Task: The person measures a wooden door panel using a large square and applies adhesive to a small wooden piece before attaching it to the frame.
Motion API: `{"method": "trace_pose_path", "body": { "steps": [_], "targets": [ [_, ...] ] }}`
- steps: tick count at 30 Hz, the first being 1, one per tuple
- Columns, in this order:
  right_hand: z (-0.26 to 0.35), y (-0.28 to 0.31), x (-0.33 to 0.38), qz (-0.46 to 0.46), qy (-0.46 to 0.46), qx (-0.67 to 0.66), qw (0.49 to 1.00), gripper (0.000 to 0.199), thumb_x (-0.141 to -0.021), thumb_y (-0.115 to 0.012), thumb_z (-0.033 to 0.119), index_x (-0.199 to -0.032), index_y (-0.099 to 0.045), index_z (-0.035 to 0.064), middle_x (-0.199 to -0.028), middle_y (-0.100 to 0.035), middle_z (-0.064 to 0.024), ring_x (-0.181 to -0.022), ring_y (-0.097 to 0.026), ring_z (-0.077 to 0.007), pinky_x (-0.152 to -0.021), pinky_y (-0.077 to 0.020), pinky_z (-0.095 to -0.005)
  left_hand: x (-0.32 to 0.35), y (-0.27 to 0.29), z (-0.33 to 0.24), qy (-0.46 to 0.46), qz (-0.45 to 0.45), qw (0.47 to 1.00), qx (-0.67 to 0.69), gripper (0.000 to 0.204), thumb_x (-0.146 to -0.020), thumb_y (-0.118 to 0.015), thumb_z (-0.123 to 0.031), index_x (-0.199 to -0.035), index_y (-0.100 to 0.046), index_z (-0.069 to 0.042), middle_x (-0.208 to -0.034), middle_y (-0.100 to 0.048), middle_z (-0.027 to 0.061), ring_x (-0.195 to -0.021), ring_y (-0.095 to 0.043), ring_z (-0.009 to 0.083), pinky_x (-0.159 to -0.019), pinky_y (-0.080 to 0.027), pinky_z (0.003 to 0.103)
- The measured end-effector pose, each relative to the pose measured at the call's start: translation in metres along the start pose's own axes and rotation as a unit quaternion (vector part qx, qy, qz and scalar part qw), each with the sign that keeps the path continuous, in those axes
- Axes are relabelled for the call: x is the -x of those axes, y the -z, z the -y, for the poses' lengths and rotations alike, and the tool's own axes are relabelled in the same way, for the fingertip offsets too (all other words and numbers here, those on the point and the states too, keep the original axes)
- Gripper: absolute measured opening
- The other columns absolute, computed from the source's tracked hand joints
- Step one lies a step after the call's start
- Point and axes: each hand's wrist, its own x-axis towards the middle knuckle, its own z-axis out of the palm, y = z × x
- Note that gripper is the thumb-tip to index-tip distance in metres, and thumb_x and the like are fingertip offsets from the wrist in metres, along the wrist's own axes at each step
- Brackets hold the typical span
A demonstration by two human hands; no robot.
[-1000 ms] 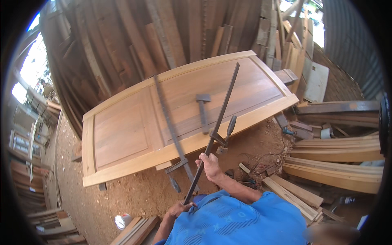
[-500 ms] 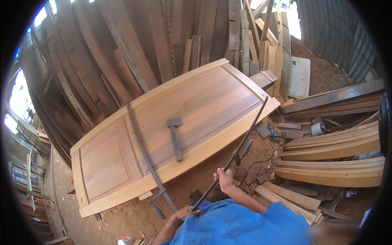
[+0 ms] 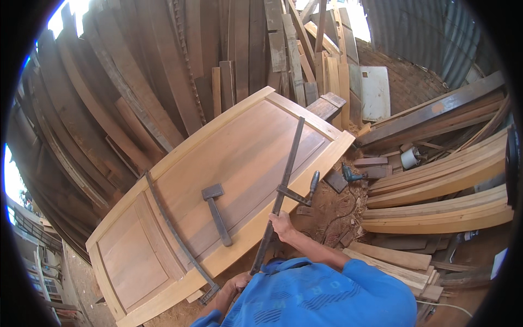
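A long metal bar clamp [image 3: 292, 152] slants up over the right part of a panelled wooden door [image 3: 218, 150]. My right hand [image 3: 281, 224] is closed round its bar, just below the sliding jaw with the dark screw handle [image 3: 314, 182]. Close to my body, my left hand [image 3: 239, 281] grips the bar's lower end; part of its fingers is hidden. On the door panel lies a mallet [image 3: 217, 212] with a blocky head. A second bar clamp [image 3: 170, 224] spans the door's width left of the mallet.
Tall boards [image 3: 158, 60] lean behind the door. A beam end [image 3: 327, 106] sticks out beneath its far right corner. To the right are a teal power drill [image 3: 353, 173] on the ground, curved pale timbers [image 3: 436, 210] in stacks, and loose planks [image 3: 389, 256].
The bar clamp in my hands has swung left and now reaches over the door, its jaw turned to the right. Both hands have moved slightly left with it. The view has shifted right.
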Motion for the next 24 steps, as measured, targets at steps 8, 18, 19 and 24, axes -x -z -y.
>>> {"method": "trace_pose_path", "body": {
  "steps": [8,18,19,24],
  "targets": [
    [-0.012,-0.038,-0.094,0.023,-0.017,0.026,0.999,0.021,-0.088,-0.06,0.018,-0.071,-0.053,0.0088,-0.059,-0.043,0.0023,-0.049,-0.044,-0.0105,-0.044,-0.0349,-0.0309,-0.03,0.072,-0.03,0.068,0.013,0.992,0.105,0.022,-0.093,-0.068,-0.023,-0.107,-0.063,-0.007,-0.087,-0.061,-0.0015,-0.076,-0.055,0.0076,-0.066,-0.047,0.026],
    [0.044,0.062,-0.181,-0.154,0.283,0.583,0.746,0.055,-0.086,-0.066,0.034,-0.129,-0.05,0.004,-0.122,-0.057,-0.0301,-0.111,-0.058,-0.044,-0.097,-0.0445,-0.0538,-0.039,0.058,-0.064,0.022,-0.013,0.993,0.117,0.022,-0.09,-0.068,-0.012,-0.109,-0.064,0.0,-0.082,-0.067,0.0049,-0.067,-0.063,0.0129,-0.058,-0.053,0.03],
    [0.062,0.061,-0.192,-0.153,0.204,0.578,0.775,0.055,-0.087,-0.066,0.032,-0.129,-0.049,0.0013,-0.122,-0.057,-0.0311,-0.111,-0.058,-0.0442,-0.096,-0.046,-0.0521,-0.032,0.064,-0.056,-0.007,0.005,0.995,0.099,0.023,-0.09,-0.069,-0.012,-0.108,-0.065,0.0,-0.083,-0.067,0.0052,-0.068,-0.063,0.0133,-0.06,-0.053,0.03],
    [0.063,0.093,-0.255,-0.172,-0.037,0.447,0.877,0.055,-0.088,-0.069,0.028,-0.124,-0.047,-0.0082,-0.114,-0.062,-0.0293,-0.1,-0.064,-0.0391,-0.085,-0.0516,-0.045,-0.021,0.043,-0.052,0.032,-0.037,0.995,0.083,0.023,-0.09,-0.069,-0.014,-0.107,-0.065,0.0,-0.082,-0.067,0.0049,-0.068,-0.062,0.0129,-0.059,-0.052,0.029]
  ]
}}
